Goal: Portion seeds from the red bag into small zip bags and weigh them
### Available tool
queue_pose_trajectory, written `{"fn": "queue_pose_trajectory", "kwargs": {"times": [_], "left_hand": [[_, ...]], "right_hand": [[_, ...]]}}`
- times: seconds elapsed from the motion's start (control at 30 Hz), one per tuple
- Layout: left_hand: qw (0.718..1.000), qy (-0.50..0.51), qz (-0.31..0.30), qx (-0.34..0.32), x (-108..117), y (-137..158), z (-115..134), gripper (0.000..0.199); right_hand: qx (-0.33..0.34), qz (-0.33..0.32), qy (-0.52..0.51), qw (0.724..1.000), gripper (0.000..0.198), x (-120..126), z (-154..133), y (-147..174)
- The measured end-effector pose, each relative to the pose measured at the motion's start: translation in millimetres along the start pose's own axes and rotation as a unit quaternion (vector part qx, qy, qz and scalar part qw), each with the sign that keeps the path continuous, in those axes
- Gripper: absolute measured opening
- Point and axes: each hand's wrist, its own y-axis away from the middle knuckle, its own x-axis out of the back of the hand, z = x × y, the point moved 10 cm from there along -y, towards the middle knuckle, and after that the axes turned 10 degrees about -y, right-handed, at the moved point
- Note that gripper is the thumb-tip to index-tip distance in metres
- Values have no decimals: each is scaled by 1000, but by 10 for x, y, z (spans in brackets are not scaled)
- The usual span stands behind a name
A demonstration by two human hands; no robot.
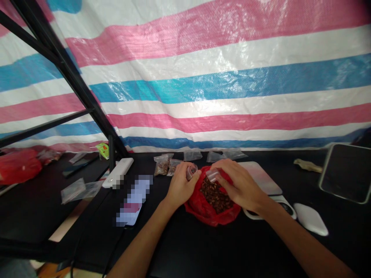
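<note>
An open red plastic bag [213, 221] lies on the black table, full of small brown seeds or beans [216, 197]. At its upper left edge my left hand [182, 183] is closed around a small clear plastic bag [191, 171]; whether anything is in that bag is hard to make out. Over the bag's right side, my right hand [236, 183] pinches a small clear plastic piece [213, 175] above the seeds. Its exact kind is unclear. Just beyond my left hand are small clear bags with brown contents [161, 165].
Flat clear bags [193, 155] lie along the striped sheet. A white scale [261, 179] sits partly under my right forearm, near a white rounded case [311, 219]. Left are a phone [136, 202], a white power bank [119, 170] and a black metal frame [77, 85].
</note>
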Motion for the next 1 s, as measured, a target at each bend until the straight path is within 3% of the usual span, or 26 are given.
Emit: {"fn": "queue_pose_trajectory", "kwargs": {"times": [0.1,0.2,0.4,0.5,0.57,0.7,0.83,1.0], "left_hand": [[997,-23,2,76,38,-12,-191,22],[993,-20,-43,109,-20,6,-257,25],[977,146,-137,71,-223,59,-77,27],[950,250,-156,104,-319,74,-106,35],[938,290,-135,133,-326,58,-170,38],[922,321,-87,197,-308,55,-311,39],[908,335,-116,224,-376,112,-306,39],[913,321,-125,218,-367,124,-263,34]], "right_hand": [[-37,-111,-17,993,19,-198,82,33],[-58,-143,-43,987,29,-290,99,69],[-60,-172,-45,982,35,-347,48,88],[-67,-183,-47,980,35,-358,56,106],[-76,-191,-46,978,38,-369,72,121],[-98,-195,-22,976,37,-394,109,133],[-109,-194,32,974,35,-430,146,137],[-130,-174,116,969,31,-452,222,144]]}}
